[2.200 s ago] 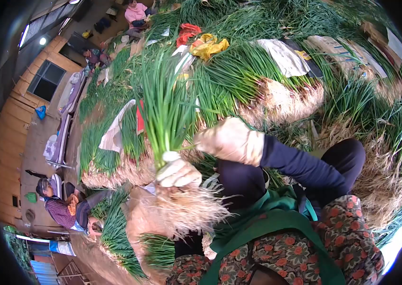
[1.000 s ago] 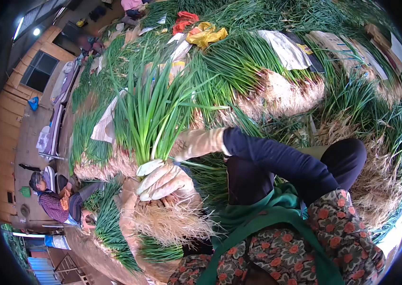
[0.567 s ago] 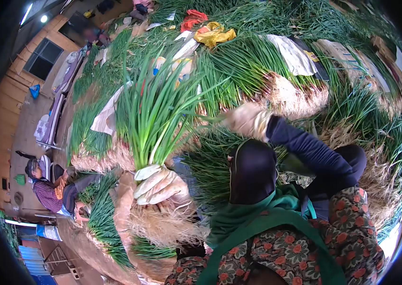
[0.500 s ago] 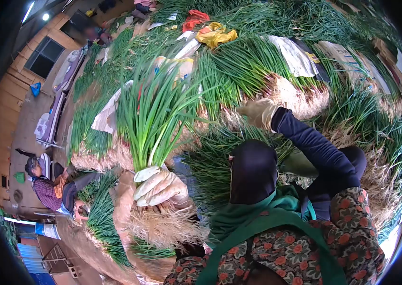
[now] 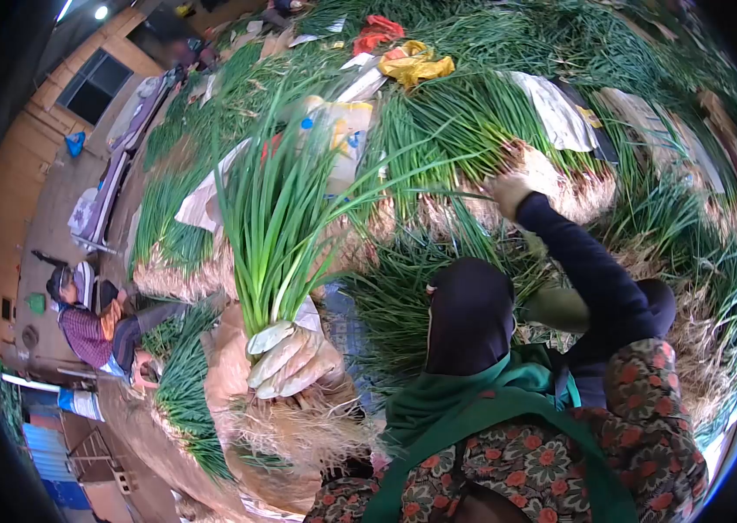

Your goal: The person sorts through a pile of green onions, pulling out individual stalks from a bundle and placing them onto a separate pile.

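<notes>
My left hand point(image 5: 297, 364), in a pale glove, is wrapped round a bunch of green onions point(image 5: 268, 253) just above the roots. The bunch stands nearly upright, its long leaves fanning upward and its pale stringy roots point(image 5: 298, 427) hanging below my fingers. My right hand point(image 5: 509, 193), also gloved, is at the far end of my stretched arm, beside a row of bundled onions point(image 5: 564, 179). Its fingers look curled. A thin green leaf runs from the left toward them; whatever they grip is too small to make out.
Loose onions point(image 5: 394, 336) lie around my dark-clothed legs. A yellow bag point(image 5: 416, 65) and red bag point(image 5: 377, 33) rest on the heap behind. At left, a person in a checked shirt point(image 5: 85, 336) sits near more onions point(image 5: 190, 410); brown sacking point(image 5: 233, 349) lies under the bunch.
My right hand has moved right and slightly up, and its fingers have turned from pointing left to looking curled. My left hand keeps hold of the green onions. The view has shifted slightly.
</notes>
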Available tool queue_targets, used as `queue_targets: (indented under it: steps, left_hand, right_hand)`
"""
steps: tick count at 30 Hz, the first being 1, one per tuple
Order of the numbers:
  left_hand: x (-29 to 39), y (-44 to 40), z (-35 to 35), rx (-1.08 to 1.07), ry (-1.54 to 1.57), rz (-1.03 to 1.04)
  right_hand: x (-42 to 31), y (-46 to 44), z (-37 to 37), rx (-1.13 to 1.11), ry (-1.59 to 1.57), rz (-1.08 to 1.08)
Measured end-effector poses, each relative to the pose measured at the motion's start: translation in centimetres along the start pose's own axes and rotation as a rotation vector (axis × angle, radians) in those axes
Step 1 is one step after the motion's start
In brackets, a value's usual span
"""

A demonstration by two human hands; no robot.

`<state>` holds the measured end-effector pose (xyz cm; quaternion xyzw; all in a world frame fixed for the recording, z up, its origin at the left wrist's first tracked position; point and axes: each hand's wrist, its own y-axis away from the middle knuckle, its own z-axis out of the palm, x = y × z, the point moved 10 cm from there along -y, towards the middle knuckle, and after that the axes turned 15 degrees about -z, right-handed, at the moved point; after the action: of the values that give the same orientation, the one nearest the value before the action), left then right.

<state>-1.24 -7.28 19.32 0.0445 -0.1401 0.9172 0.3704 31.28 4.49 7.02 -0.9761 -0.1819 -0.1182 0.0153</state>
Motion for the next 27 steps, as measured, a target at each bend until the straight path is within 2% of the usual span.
queue_targets:
  steps: [1, 3, 4, 5, 6, 7, 8, 9, 14, 17, 18, 19, 20, 24, 25, 27]
  left_hand:
    - [0.2, 0.2, -0.3, 0.012, -0.004, 0.005]
    - [0.5, 0.5, -0.9, 0.015, -0.005, 0.013]
    - [0.6, 0.4, -1.0, 0.013, -0.002, 0.01]
    - [0.6, 0.4, -1.3, 0.011, 0.002, 0.007]
    - [0.5, 0.3, -1.5, 0.01, 0.006, 0.005]
    - [0.5, 0.3, -1.6, 0.004, 0.014, 0.001]
    - [0.4, 0.3, -1.7, 0.0, 0.018, -0.002]
    - [0.4, 0.4, -1.8, -0.001, 0.017, -0.001]
    - [0.3, 1.3, -2.8, 0.01, 0.033, -0.003]
    - [0.4, 2.0, -3.7, 0.007, 0.058, 0.0]
    - [0.5, 2.1, -3.9, -0.002, 0.07, -0.002]
    - [0.7, 2.1, -4.3, -0.011, 0.08, 0.0]
    - [0.8, 2.3, -4.4, -0.023, 0.088, -0.003]
    - [1.5, 2.2, -5.0, -0.116, 0.127, -0.017]
    - [1.5, 2.1, -5.2, -0.128, 0.129, -0.027]
    - [1.3, 2.2, -6.3, -0.088, 0.105, -0.072]
  right_hand:
    - [2.4, 3.4, 11.1, -0.685, -0.082, -0.071]
    - [-1.4, 3.2, 1.8, -0.439, -0.281, -0.087]
    - [-3.7, 1.5, -0.8, -0.3, -0.544, -0.147]
    - [-7.4, 0.0, -6.1, 0.023, -0.731, -0.35]
    - [-10.8, -1.6, -11.0, -0.054, -0.97, -0.355]
    - [-14.4, -2.4, -13.9, 0.069, -1.817, -0.344]
    - [-17.8, -3.6, -15.7, -0.027, -2.07, -0.431]
    - [-19.4, -3.8, -18.3, -0.179, -1.945, -0.276]
    - [-24.6, -8.0, -16.1, -0.209, -2.018, -0.083]
    - [-23.8, -8.1, -15.1, 0.043, -2.113, -0.073]
    - [-22.6, -8.1, -15.3, 0.071, -1.991, 0.008]
    - [-21.0, -8.5, -15.9, 0.203, -1.866, -0.052]
    - [-18.3, -9.8, -17.3, 0.537, -1.502, -0.295]
    - [-8.3, -8.7, -14.1, 0.352, -1.977, 0.15]
    - [-7.2, -8.4, -12.9, 0.274, -1.986, 0.08]
    - [-5.6, -7.3, -9.9, 0.305, -2.05, 0.057]
